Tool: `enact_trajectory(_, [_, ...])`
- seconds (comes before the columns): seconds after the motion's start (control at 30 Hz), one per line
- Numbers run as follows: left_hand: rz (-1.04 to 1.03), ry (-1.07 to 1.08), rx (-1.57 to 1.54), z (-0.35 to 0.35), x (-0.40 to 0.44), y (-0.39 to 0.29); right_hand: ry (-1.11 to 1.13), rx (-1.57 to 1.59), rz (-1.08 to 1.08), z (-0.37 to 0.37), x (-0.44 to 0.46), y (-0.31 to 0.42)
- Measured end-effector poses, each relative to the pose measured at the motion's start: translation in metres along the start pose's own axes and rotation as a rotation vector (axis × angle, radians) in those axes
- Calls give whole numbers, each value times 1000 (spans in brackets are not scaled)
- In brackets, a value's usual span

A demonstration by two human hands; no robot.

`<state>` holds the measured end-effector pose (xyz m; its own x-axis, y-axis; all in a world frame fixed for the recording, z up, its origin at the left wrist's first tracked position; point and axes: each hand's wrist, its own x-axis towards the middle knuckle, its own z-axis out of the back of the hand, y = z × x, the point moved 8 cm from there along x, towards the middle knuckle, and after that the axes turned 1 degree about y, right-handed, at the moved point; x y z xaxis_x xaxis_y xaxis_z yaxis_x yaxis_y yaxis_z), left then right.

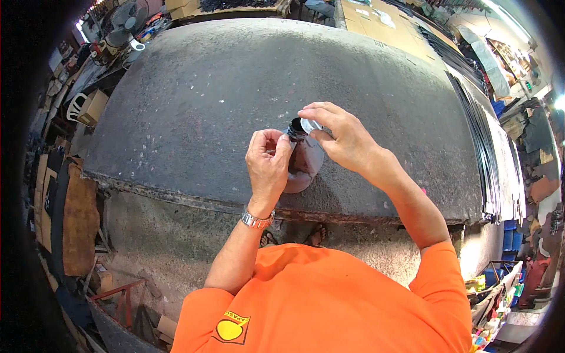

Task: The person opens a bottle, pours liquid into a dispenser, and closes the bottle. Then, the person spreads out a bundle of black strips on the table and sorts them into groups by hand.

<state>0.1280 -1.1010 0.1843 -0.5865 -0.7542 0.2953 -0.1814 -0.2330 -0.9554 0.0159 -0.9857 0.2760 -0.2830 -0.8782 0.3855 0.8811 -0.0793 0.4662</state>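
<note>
A translucent container [307, 159] with a dark neck opening and dark stains inside stands near the front edge of the dark table. At the left side of its neck, my left hand [269, 156] pinches the rim, with a metal watch on the wrist. My right hand [338, 132] holds a whitish round cap [311, 125] between thumb and fingers, tilted at the right of the opening. The dark inside of the neck shows beside the cap.
The wide dark table [206, 117] has a rough front edge. Long dark strips [477, 147] lie along its right side. Beyond it are cardboard sheets [376, 26] and a seated person [321, 7]. A fan [128, 22] stands at the back left.
</note>
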Motion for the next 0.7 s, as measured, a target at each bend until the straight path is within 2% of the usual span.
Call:
enact_trajectory(0.1, [28, -8, -44, 1, 2, 0, 23, 15, -31, -1, -1, 0])
enact_trajectory(0.23, [-105, -13, 62, 2, 3, -11, 20, 2, -38, 0, -1, 3])
enact_trajectory(0.33, [16, -46, -42, 4, 2, -7, 1, -9, -17, -1, -1, 3])
enact_trajectory(0.43, [27, -53, -81, 12, 8, -10, -28, 1, 15, -4, -1, 3])
enact_trajectory(0.57, [-41, -86, 152, 39, 17, -14, -13, 6, 6, -7, 2, 6])
enact_trajectory(0.6, [-4, -69, 164, 43, 17, -16, -8, 6, 6, -8, 2, 7])
enact_trajectory(0.7, [-137, 14, 229, 31, 9, -33, 7, 12, 15, -8, 4, 8])
